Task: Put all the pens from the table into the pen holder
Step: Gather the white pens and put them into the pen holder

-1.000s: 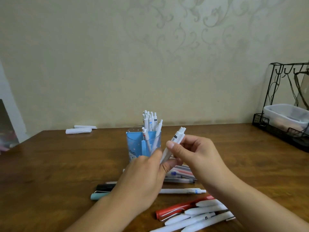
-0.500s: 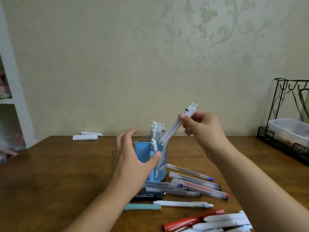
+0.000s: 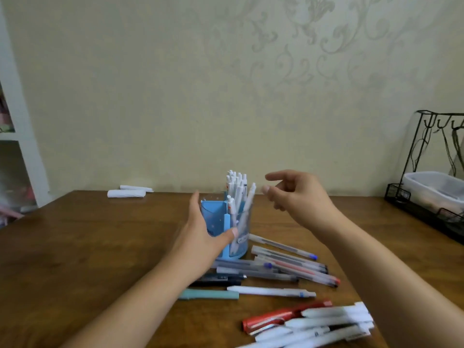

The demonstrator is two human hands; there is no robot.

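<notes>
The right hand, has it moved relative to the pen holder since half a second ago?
Yes. The right hand dropped lower beside the pen holder and now holds nothing.

A brown wooden desk (image 3: 88,247) carries a blue pen holder (image 3: 213,217) at centre, loose pens (image 3: 288,267) at 5 o'clock, paper rolls (image 3: 125,193) at 10 o'clock, and a wire rack (image 3: 426,217) at 3 o'clock.

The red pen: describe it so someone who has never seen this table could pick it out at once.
Start at the blue pen holder in the middle of the wooden table and come toward the camera, past the clear-barrelled pens. In the near heap of white pens lies the red pen, partly under them. It is the only one with an all-red body.
</notes>
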